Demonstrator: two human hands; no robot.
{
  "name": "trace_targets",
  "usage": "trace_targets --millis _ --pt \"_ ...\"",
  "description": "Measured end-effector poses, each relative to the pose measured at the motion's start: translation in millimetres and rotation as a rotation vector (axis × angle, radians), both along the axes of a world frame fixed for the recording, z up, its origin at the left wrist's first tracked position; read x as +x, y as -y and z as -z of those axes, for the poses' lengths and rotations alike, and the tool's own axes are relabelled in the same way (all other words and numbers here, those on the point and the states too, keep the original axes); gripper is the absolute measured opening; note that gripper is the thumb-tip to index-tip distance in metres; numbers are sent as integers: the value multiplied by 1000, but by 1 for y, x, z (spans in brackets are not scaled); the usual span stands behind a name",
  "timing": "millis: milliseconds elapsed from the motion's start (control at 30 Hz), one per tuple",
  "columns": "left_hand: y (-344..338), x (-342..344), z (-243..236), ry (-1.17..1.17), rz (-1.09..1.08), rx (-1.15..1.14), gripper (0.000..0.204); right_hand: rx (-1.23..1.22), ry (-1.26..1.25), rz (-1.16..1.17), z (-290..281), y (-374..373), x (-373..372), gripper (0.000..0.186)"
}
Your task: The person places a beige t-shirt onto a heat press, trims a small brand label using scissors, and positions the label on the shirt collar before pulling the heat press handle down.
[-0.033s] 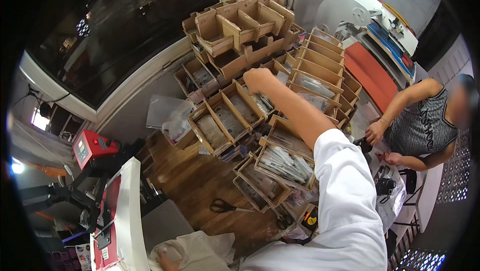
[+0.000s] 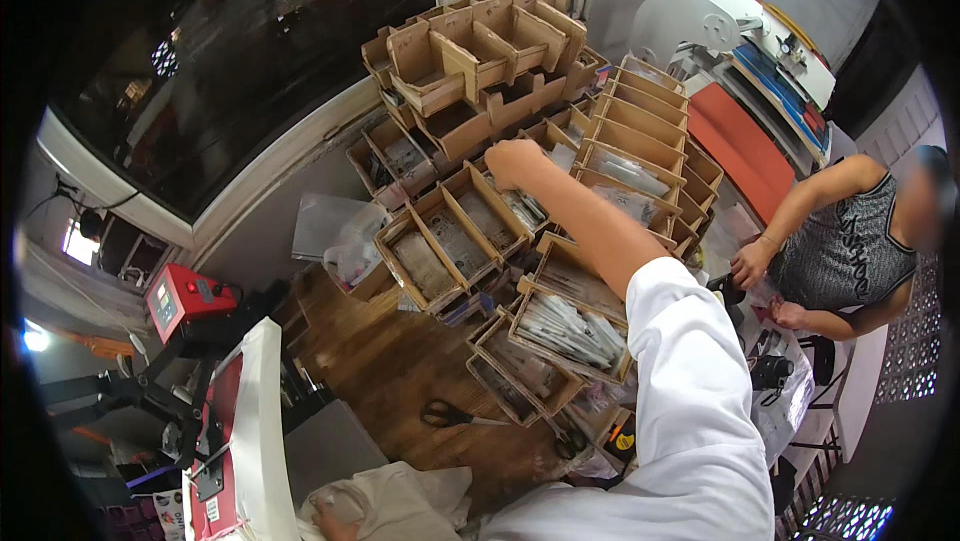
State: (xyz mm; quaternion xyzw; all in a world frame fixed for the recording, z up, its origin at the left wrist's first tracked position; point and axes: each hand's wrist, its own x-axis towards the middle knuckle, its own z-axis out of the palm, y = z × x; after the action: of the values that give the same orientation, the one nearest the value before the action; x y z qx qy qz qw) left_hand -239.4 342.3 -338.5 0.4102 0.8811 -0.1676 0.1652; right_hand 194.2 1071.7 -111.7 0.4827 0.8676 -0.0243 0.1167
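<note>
My right hand reaches over a divided cardboard bin, knuckles up and fingers bent down out of sight at a far compartment. Beside the fingers, clear-wrapped flat packets stand in that compartment. What the hand touches or grips is hidden behind it. At the lower left my left hand shows only in part, its fingers curled at white cloth, which looks like a garment. A pale ring-shaped edge, perhaps its neckline, circles those fingers.
Stacked cardboard bins rise behind, more bins to the right. Scissors lie on the wooden tabletop. A bin of wrapped packets sits under my right arm. At left stands a press; at right, another person.
My right hand has shifted very slightly down at the bin. Everything else looks the same.
</note>
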Motion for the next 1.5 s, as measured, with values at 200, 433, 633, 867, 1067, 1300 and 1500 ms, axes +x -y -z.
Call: trace_targets --millis 200,433,633,867,1067,1300,1500 --pt "18 -48 38 -360 447 -291 77 81 -43 49 25 -3 -23 23" --pt "-38 1 -23 182 -312 252 123 102 -256 122 3 -17 -4 25" --pt "-70 34 -54 178 -434 269 124 -65 -224 253 -33 -17 11 35" --pt "-60 47 -61 143 -464 267 121 -94 -399 300 -38 -13 22 33" --pt "-35 41 -46 145 -394 280 121 -263 -693 285 -55 -1 43 26" --pt "-21 57 -43 102 -343 354 117 -263 -1439 -229 -110 112 70 23" --pt "-13 53 -42 203 -398 353 119 -101 -1429 -362 -151 214 83 22"
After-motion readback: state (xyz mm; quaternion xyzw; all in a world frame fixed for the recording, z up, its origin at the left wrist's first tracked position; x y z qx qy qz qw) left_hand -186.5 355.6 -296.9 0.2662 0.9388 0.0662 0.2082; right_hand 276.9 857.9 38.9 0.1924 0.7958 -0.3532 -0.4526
